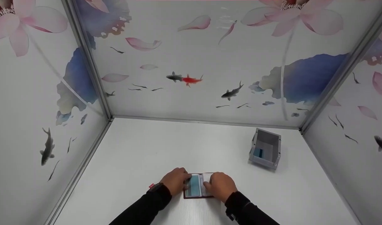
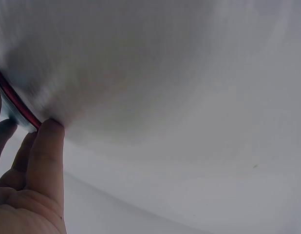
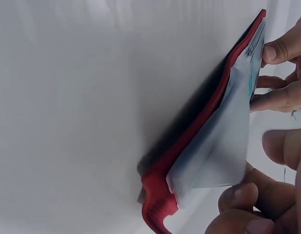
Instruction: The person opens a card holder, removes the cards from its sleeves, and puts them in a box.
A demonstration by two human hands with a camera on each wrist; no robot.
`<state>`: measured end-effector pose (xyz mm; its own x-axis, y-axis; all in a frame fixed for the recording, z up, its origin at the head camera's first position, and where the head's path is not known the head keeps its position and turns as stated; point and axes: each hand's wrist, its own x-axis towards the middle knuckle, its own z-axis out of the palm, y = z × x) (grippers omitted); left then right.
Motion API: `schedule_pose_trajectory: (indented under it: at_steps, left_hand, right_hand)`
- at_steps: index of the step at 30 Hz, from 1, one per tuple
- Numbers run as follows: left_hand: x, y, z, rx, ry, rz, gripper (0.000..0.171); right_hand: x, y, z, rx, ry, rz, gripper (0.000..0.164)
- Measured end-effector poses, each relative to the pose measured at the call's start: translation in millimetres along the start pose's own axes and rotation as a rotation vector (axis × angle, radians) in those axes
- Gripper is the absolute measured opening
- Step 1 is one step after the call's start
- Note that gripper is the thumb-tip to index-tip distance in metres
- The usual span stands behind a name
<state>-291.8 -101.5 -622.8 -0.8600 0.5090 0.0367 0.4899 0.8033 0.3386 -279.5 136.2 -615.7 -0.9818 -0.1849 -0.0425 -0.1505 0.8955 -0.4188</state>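
A dark red card holder [image 1: 198, 197] lies open like a book on the white table, with clear plastic sleeves [image 3: 214, 151] inside. A blue-green card [image 1: 194, 186] shows in its left side. My left hand [image 1: 175, 181] grips the left edge, thumb over the sleeve; in the left wrist view, its fingers [image 2: 46, 156] meet the red edge. My right hand [image 1: 222, 186] is at the right side, curled fingers at the sleeves' edge. In the right wrist view, the sleeves stand raised off the red cover [image 3: 189, 136], whose near end curls. The right fingertips' exact hold is partly hidden.
A grey plastic bin [image 1: 266, 150] stands toward the back right of the table, with a blue-green card-like piece [image 1: 258, 152] inside. White panels printed with flowers and fish enclose the table at the back [image 1: 191, 103], left and right, joined by metal frames.
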Motion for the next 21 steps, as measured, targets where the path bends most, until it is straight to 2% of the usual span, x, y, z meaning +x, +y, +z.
schedule_pose_trajectory:
  at_steps: [5, 9, 12, 17, 21]
  left_hand:
    - [1.4, -0.6, 3.0, 0.006, 0.0, -0.015, 0.043]
    - [2.6, -0.8, 6.1, 0.011, 0.018, -0.014, 0.041]
    - [2.1, -0.2, 6.0, 0.016, 0.026, -0.004, 0.04]
    - [1.1, 0.9, 0.9, 0.01, 0.004, -0.007, 0.039]
    - [1.1, -2.0, 1.4, 0.001, -0.016, -0.024, 0.042]
  right_hand:
    - [3.6, 2.4, 0.4, 0.062, -0.041, -0.097, 0.01]
    - [7.1, 2.3, 1.5, 0.175, -0.069, -0.169, 0.008]
    - [8.9, 1.4, 1.6, 0.312, -0.124, -0.139, 0.016]
    - [10.5, 2.8, 0.0, 0.579, -0.229, -0.014, 0.033]
    - [11.3, 5.3, -0.1, 0.648, -0.268, 0.004, 0.031]
